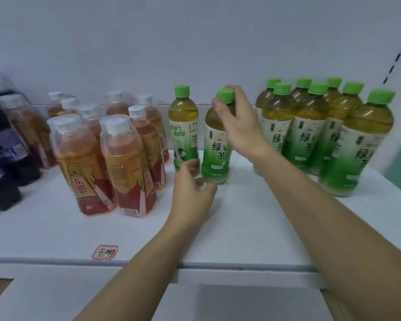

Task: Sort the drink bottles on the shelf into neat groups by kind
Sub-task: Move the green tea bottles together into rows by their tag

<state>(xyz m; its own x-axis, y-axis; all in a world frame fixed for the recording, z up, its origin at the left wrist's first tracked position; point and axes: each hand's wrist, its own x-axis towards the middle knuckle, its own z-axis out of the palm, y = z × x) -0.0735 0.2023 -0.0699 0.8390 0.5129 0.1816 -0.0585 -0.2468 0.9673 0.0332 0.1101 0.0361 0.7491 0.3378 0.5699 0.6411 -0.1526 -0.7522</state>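
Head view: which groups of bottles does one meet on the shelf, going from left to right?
dark bottles → orange drink bottles → two separate green tea bottles → green tea group

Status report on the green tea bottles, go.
Right hand grips cap of green tea bottle, upright on shelf. Left hand loosely curled at its base. Second stray bottle beside it; main group right, path clear.

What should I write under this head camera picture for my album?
Right hand grips a green tea bottle by its neck; left hand reaches its base.
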